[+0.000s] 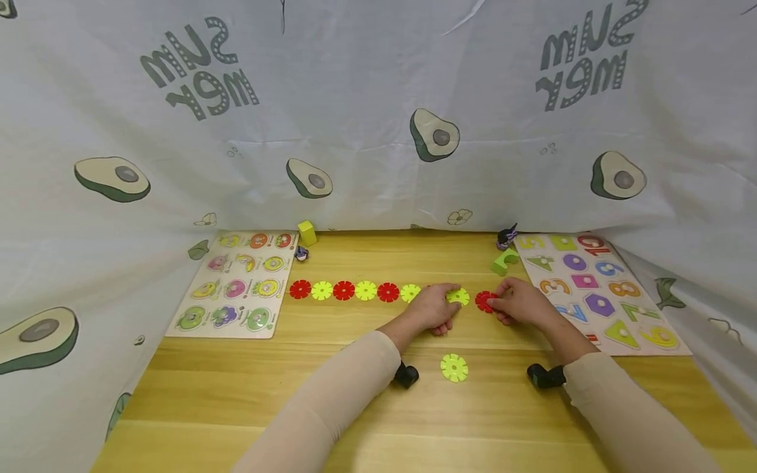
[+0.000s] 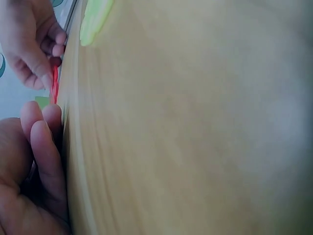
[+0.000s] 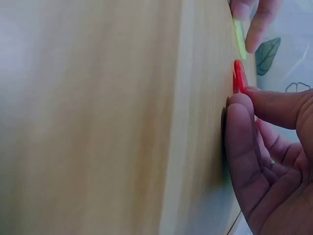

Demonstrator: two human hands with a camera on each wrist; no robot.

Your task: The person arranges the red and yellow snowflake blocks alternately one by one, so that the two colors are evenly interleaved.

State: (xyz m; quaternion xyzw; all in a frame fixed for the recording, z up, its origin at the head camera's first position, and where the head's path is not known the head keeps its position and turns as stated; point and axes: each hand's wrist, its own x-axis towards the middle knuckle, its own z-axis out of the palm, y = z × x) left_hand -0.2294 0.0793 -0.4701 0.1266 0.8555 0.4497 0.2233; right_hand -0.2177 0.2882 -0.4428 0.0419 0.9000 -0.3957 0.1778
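A row of red and yellow-green notched plastic discs runs across the table in the head view, starting with a red disc (image 1: 300, 289). At its right end my left hand (image 1: 434, 307) holds a yellow-green disc (image 1: 458, 297) by its edges between thumb and index finger, flat at the table. Just to the right, my right hand (image 1: 520, 302) pinches a red disc (image 1: 485, 301) between thumb and fingers. The right wrist view shows this red disc (image 3: 238, 78) slightly tilted beside the yellow-green one (image 3: 239, 39). My left hand hides part of the row.
Nearer me lies a loose yellow-green disc (image 1: 454, 368). A fruit puzzle board (image 1: 278, 322) is at left, a number-and-shape board (image 1: 641, 345) at right. Small blocks, a yellow one (image 1: 307, 232) and a green arch (image 1: 504, 261), stand near the printed curtain (image 1: 378, 79).
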